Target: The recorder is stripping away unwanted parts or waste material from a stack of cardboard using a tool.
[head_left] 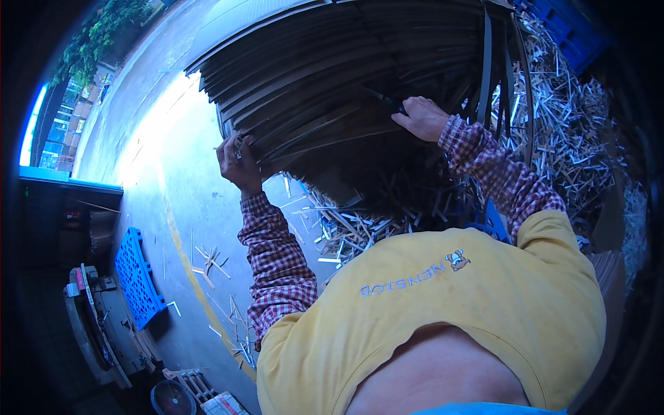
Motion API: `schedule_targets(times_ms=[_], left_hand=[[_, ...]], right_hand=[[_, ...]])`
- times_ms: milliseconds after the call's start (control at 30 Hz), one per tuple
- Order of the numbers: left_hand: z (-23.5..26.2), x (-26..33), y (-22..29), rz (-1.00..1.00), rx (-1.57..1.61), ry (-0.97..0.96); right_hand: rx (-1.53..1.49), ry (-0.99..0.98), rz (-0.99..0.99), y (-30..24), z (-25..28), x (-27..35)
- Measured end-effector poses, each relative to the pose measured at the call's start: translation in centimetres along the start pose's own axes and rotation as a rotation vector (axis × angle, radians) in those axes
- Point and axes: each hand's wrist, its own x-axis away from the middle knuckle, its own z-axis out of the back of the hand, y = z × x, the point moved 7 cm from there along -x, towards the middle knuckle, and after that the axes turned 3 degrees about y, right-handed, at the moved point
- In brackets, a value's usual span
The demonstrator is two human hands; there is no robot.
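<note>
A large stack of cardboard sheets (297, 90) with dark, layered edges fills the upper middle. At its left edge my left hand (240, 166) is closed on the cardboard sheets, fingers curled around their ends. A small pale item shows at these fingers, too small to name. My right hand (423, 119) is closed around the dark handle of a knife (391, 103). The thin blade points left, against the shaded face of the stack. Loose strips of cardboard (485, 66) hang down at the stack's right side.
Cut cardboard strips (553, 124) are heaped at the right, with more below the stack. A blue plastic pallet (138, 277) lies at the left near a yellow floor line (181, 256). Another blue pallet (564, 31) is at upper right. Scraps litter the concrete floor.
</note>
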Motion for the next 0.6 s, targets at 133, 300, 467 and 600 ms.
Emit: schedule_targets(times_ms=[133, 300, 467, 600], left_hand=[[-0.1, 0.0, 0.2, 0.004, 0.018, 0.001], [-0.5, -0.1, 0.0, 0.035, 0.040, -0.040], [0.3, -0.2, 4.4, -0.047, -0.178, 0.024], [0.2, 3.1, 8.5, -0.143, -0.156, 0.044]], right_hand=[[-0.016, -0.021, 0.028, -1.1, 0.4, -0.5], [-0.341, -0.227, 0.291, 0.1, -13.2, 9.8], [-0.554, -0.509, 0.291, 0.3, -11.7, 7.9], [-0.619, -0.400, 0.421, -2.3, -7.2, 3.2]])
